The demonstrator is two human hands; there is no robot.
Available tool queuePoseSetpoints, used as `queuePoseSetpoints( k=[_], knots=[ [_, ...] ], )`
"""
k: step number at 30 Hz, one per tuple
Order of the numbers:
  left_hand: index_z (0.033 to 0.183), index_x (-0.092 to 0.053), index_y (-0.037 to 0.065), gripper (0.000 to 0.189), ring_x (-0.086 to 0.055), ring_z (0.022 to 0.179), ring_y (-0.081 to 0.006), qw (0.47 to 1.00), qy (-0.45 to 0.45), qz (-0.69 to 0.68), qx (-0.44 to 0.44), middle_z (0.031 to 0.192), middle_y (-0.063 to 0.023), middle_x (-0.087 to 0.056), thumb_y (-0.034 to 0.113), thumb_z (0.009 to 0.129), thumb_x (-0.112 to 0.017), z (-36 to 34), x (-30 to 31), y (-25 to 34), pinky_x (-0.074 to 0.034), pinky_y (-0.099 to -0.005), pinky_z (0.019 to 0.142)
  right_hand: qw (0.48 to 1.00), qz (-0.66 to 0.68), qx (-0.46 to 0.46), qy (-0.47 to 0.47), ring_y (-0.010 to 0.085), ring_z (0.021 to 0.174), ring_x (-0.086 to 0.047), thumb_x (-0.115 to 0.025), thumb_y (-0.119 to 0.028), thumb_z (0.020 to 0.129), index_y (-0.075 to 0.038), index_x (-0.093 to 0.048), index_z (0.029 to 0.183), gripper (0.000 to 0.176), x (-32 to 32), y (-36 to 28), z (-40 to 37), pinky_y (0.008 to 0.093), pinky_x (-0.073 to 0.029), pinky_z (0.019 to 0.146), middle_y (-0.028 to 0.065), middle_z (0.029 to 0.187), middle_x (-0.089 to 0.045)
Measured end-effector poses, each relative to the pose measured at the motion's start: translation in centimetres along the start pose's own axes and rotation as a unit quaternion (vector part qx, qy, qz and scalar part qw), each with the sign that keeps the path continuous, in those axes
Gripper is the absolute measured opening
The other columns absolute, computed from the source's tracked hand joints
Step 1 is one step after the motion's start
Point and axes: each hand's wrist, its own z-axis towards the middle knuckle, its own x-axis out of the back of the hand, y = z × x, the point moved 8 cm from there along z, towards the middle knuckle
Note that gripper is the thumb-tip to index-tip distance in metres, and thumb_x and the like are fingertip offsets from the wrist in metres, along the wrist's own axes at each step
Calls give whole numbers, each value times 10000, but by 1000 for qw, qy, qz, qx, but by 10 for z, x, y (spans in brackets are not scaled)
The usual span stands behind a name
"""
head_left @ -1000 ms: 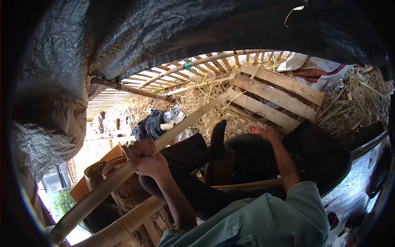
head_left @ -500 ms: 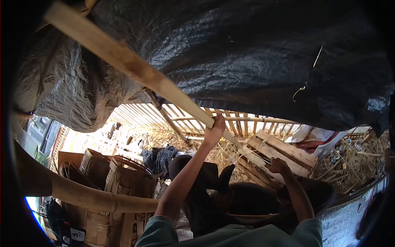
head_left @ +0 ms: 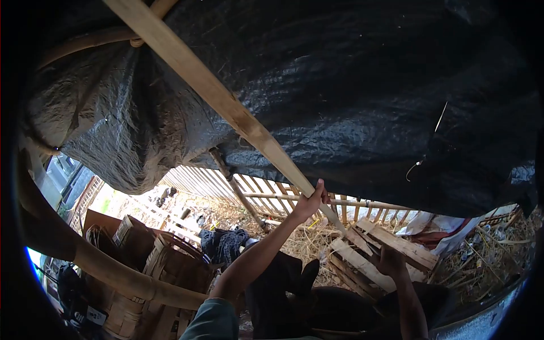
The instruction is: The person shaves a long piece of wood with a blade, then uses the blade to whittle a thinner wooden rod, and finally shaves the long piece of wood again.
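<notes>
A long pale bamboo strip (head_left: 226,105) runs slantwise from the top left down to the middle right. My left hand (head_left: 311,203) is closed around it near its lower part. Further down, my right hand (head_left: 390,262) is near the strip's lower end, beside several rough wooden planks (head_left: 396,246); it is dark, and what its fingers hold, if anything, cannot be made out. My legs, in dark clothing, show below the hands.
A black plastic sheet (head_left: 351,102) hangs overhead. A slatted bamboo fence (head_left: 272,198) stands beyond it. At the lower left are a thick bamboo pole (head_left: 136,281) and woven baskets (head_left: 161,266). Dry straw (head_left: 481,260) and a white-and-red sack (head_left: 453,232) lie at the right.
The view has tilted, so the sheet and fence appear lower. The strip's upper part and my left hand have shifted right and down in view. My right hand also appears lower.
</notes>
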Motion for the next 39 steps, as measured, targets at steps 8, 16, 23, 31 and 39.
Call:
queuePoseSetpoints(
  k=[8,16,23,31,39],
  knots=[
    [529,-389,56,540,-440,451,-138,992,6,-119,-36,495,-41,-395,375,965,-382,-10,28,28,-501,-351,675,997,0,-35,70,342,650,-634,-560,-298,840,47,-476,1069,422,35,1,2,447,-495,605,193,682,-627],
    [473,-370,59,494,-444,377,-169,976,49,-201,-74,455,-49,-368,181,942,-467,-37,44,53,-515,-408,606,997,20,-66,20,362,742,-618,-516,-341,873,61,-468,1142,487,19,5,6,471,-457,719,209,757,-621],
    [476,-375,92,487,-418,380,-150,970,178,-168,5,458,-24,-358,249,889,-581,-44,54,38,-469,-347,567,997,-4,-10,78,350,648,-620,-526,-309,870,30,-466,1009,371,21,-14,9,456,-479,578,186,672,-607],
    [617,-407,103,358,-348,481,-131,960,164,-219,59,565,2,-321,256,882,-594,-46,47,11,-413,-356,650,994,-6,8,105,358,606,-625,-519,-276,876,21,-472,913,304,18,-23,13,465,-496,527,193,657,-606],
    [553,-382,94,427,-315,407,-110,955,224,-189,51,502,-2,-315,262,885,-592,-72,46,9,-416,-310,523,979,198,-32,28,413,634,-606,-491,-266,900,56,-438,950,330,-33,-15,27,490,-470,545,257,694,-596]
  ],
)
